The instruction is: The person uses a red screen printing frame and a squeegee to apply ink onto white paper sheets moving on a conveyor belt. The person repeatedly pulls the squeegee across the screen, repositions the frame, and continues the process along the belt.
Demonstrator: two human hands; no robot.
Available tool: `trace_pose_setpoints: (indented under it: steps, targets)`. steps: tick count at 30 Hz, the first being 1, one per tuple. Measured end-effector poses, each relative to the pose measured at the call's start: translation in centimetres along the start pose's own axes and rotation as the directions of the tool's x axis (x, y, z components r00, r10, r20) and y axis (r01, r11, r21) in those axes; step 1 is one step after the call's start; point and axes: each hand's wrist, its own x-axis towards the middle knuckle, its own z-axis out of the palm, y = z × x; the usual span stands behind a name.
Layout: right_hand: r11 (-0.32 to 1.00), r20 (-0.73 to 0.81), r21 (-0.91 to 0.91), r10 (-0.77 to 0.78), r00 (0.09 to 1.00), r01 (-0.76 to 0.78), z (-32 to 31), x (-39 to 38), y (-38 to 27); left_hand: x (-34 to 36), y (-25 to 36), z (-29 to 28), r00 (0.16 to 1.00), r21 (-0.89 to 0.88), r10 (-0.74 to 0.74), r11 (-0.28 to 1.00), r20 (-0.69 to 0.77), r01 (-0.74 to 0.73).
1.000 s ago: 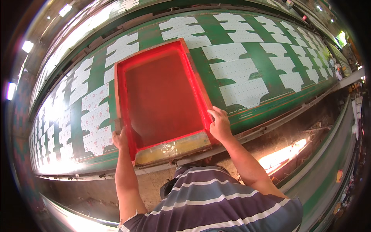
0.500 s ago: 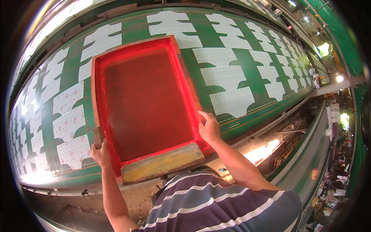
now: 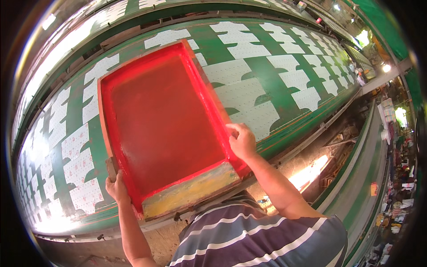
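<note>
I have both grips closed around the large rectangular wooden frame with a flat, dark-red mesh [image 3: 164, 120], over the long green bench [image 3: 282, 102]. Its middle lies at 1 o'clock from my left hand [image 3: 117, 189], which clasps the side rail by a small brown wooden block [image 3: 111, 169], and between 9 and 10 o'clock from my right hand [image 3: 241, 141], on the opposite rail. I'd expect stiff, fairly heavy rails, slick if the red coating is wet, and delicate mesh; I'd hold only the rails.

White glare on the green table [image 3: 279, 100], far left — bent edges, black corners
</note>
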Motion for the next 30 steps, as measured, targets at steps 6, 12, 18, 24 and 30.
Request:
trace_pose_setpoints:
  steps: [6,12,18,24,30]
  targets:
    - [0.995,-0.022,-0.014,0.097,0.995,-0.098,-6.8,4.5,11.1,-7.8,3.2,11.7,1.0,-0.061,-0.007,0.998,-0.001,0.007]
    - [0.991,-0.077,-0.023,0.128,0.989,-0.13,-13.2,7.6,23.5,-18.3,6.7,22.8,0.999,0.079,0.015,0.997,-0.045,-0.012]
    - [0.982,-0.046,0.021,0.191,0.981,-0.19,-18.2,9.5,30.3,-24.2,9.3,29.2,0.999,0.131,-0.018,0.991,-0.049,0.024]
    - [0.985,-0.042,0.02,0.172,0.984,-0.171,-20.3,10.0,33.2,-26.8,10.0,31.6,0.998,0.219,0.025,0.976,-0.056,-0.012]
    - [0.986,-0.032,0.045,0.162,0.986,-0.161,-21.1,10.0,35.0,-27.1,9.2,32.6,0.996,0.198,0.083,0.977,-0.023,-0.077]
